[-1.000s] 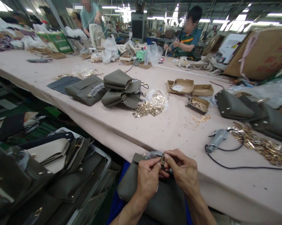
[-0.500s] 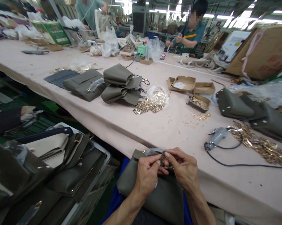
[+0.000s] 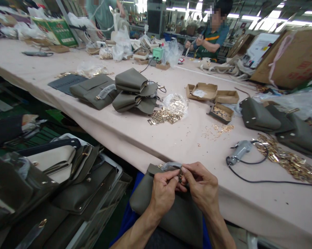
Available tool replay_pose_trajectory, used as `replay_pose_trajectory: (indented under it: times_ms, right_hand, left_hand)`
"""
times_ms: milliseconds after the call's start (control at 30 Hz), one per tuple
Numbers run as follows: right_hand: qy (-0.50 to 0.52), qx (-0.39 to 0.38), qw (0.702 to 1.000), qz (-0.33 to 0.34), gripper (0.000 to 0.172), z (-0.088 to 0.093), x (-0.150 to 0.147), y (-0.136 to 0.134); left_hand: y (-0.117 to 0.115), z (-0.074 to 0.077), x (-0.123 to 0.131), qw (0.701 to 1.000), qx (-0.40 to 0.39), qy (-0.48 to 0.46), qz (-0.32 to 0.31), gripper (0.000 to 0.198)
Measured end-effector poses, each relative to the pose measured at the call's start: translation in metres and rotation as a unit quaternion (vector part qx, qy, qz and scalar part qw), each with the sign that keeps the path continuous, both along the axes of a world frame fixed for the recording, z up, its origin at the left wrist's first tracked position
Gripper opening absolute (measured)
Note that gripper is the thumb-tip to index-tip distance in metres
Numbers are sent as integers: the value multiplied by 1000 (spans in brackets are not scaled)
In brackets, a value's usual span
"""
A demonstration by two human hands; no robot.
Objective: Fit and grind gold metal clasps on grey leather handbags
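Observation:
An olive-green bag (image 3: 180, 214) lies across my lap against the table's front edge. Above it my left hand (image 3: 165, 190) and my right hand (image 3: 202, 183) meet, fingers closed around a small metal fitting (image 3: 181, 175) at the bag's upper part. Fingertips hide much of the fitting. Clear plastic wrap (image 3: 171, 166) shows just behind the fingers.
The pink-covered table (image 3: 176, 141) bears stacked olive bags (image 3: 132, 83), a heap of gold plates (image 3: 165, 116), small cardboard boxes (image 3: 204, 91) and a grey corded tool (image 3: 240, 152). A bin of bags (image 3: 85, 186) stands at the left. A person (image 3: 213, 38) works across the table.
My fingers have shifted slightly around the metal fitting, and both hands remain together over the bag. The person across the table has moved their hands a little.

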State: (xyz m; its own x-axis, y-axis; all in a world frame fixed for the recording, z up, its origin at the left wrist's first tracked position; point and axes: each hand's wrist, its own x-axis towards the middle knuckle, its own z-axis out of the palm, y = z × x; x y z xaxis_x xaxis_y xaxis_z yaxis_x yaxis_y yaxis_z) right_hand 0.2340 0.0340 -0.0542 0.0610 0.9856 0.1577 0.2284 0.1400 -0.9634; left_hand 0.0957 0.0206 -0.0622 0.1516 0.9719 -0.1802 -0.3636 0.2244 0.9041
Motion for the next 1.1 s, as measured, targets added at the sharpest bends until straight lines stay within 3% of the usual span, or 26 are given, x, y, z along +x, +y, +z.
replay_pose_trajectory:
  times_ms: [300,467,600,800,1100]
  right_hand:
    - [-10,-34,999,29,17,0,11,2]
    - [-44,-34,988,145,20,9,22,9]
    - [-11,-34,975,219,27,13,29,16]
    - [33,-97,940,324,25,22,45,40]
    - [-22,-101,914,391,32,34,46,62]
  left_hand:
    - [-5,-8,1,997,25,68,39,30]
    - [-5,-11,2,998,10,51,41,35]
    - [-6,-7,1,999,-25,6,46,39]
    - [-5,0,-1,999,-19,18,35,37]
    - [-7,-2,0,998,-32,15,49,38]
